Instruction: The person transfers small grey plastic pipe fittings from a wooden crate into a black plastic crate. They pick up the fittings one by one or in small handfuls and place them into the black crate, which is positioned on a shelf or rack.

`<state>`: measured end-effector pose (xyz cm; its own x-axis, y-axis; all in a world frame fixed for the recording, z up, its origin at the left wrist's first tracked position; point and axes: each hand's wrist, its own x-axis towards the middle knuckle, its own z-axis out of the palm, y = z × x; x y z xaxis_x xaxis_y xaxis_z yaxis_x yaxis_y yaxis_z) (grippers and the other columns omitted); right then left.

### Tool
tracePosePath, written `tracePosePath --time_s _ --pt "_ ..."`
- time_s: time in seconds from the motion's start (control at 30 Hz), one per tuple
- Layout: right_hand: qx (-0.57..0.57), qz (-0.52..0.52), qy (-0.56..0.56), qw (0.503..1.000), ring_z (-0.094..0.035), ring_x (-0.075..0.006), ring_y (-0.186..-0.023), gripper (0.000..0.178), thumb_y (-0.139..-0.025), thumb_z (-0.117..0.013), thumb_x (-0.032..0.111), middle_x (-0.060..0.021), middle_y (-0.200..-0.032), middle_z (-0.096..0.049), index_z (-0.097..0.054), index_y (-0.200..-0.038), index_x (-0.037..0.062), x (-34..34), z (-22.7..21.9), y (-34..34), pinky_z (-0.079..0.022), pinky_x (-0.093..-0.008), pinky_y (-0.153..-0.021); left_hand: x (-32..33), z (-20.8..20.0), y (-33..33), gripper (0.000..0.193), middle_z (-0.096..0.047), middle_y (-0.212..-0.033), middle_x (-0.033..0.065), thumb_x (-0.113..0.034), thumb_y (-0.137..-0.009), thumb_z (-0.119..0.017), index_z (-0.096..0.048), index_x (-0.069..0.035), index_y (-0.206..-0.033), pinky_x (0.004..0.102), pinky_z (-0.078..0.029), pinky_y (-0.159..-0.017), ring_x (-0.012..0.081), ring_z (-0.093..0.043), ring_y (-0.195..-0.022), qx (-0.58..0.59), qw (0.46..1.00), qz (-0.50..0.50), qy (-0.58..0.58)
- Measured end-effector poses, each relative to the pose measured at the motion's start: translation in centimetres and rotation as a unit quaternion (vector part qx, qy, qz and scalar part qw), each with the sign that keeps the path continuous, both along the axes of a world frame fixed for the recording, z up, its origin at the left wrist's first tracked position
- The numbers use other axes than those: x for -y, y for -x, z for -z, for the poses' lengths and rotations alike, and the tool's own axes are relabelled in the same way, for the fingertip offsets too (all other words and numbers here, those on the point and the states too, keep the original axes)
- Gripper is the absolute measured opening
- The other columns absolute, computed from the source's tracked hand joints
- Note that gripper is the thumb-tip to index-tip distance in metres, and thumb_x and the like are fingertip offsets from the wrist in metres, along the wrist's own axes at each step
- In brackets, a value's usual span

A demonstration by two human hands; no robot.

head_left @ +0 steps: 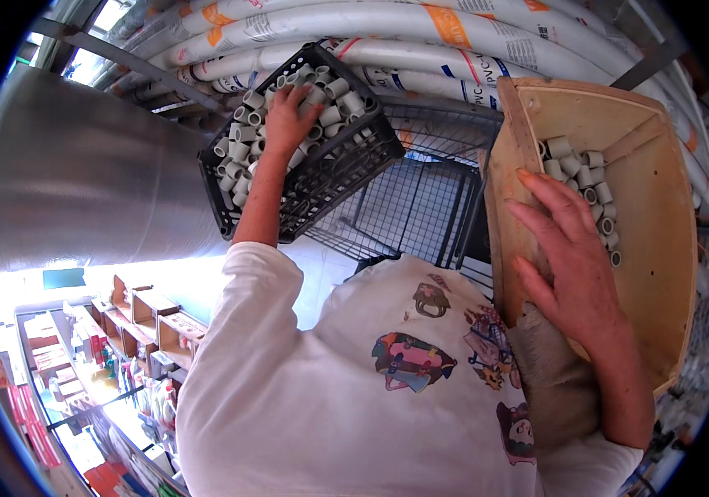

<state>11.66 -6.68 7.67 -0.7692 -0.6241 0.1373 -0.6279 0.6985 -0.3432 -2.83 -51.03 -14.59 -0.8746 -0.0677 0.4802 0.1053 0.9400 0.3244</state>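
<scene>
At the upper left, my left hand [288,124] reaches into a black plastic crate [346,178] heaped with short grey pipe couplings [243,149]. Its fingers are spread over the top of the heap, touching the couplings, with no grip on one visible. My right hand [570,261] lies with fingers apart across the left side of a wooden box [648,273]. Inside that box a smaller pile of the same grey couplings [586,178] sits against the left wall, partly hidden behind my right hand.
A black wire-mesh cart [421,203] stands between crate and box. Long white pipes [354,54] run across the back. A large film-wrapped roll [98,174] fills the left. Shelves with cardboard boxes [151,315] are at lower left.
</scene>
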Motion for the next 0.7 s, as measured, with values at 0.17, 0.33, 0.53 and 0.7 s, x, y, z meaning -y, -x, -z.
tracePosePath --time_s 0.17,0.33,0.53,0.7 --pt "-0.001 -0.002 0.004 1.000 -0.044 -0.0315 -0.132 0.053 -0.074 -0.074 0.008 -0.0113 -0.141 -0.047 -0.059 -0.124 0.0037 0.0 0.1 0.0 -0.043 -0.0404 -0.105 0.4 1.3 0.2 0.042 -0.054 -0.129 0.0216 -0.038 -0.083 -0.071 -0.065 -0.024 -0.122 0.0472 -0.047 -0.097 0.0433 -0.054 -0.117 0.026 0.999 -0.027 -0.011" --pt "-0.002 -0.004 0.002 1.000 -0.044 -0.0310 -0.131 0.052 -0.074 -0.074 0.008 -0.0110 -0.140 -0.047 -0.059 -0.123 0.0034 0.0 0.1 0.1 -0.043 -0.0402 -0.105 1.6 0.3 -1.7 0.036 -0.057 -0.126 0.0150 -0.034 -0.083 -0.069 -0.066 -0.021 -0.117 0.0465 -0.048 -0.093 0.0379 -0.058 -0.110 0.024 0.999 0.014 -0.028" --pt "0.041 0.008 0.022 0.999 -0.042 -0.0357 -0.133 0.056 -0.071 -0.070 0.001 -0.0133 -0.144 -0.045 -0.059 -0.125 0.0040 -0.2 0.4 0.0 -0.037 -0.0438 -0.110 2.6 -0.8 -5.3 0.033 -0.059 -0.123 0.0120 -0.024 -0.083 -0.069 -0.063 -0.019 -0.115 0.0451 -0.050 -0.088 0.0352 -0.062 -0.101 0.194 0.976 -0.035 -0.087" --pt "0.032 -0.002 0.021 0.999 -0.042 -0.0360 -0.133 0.055 -0.071 -0.070 0.001 -0.0137 -0.144 -0.045 -0.059 -0.125 0.0040 -0.2 0.3 0.0 -0.037 -0.0439 -0.110 3.9 0.4 -6.9 0.040 -0.060 -0.123 0.0117 -0.023 -0.083 -0.071 -0.060 -0.022 -0.122 0.0446 -0.049 -0.089 0.0357 -0.060 -0.106 0.095 0.994 0.056 -0.022"
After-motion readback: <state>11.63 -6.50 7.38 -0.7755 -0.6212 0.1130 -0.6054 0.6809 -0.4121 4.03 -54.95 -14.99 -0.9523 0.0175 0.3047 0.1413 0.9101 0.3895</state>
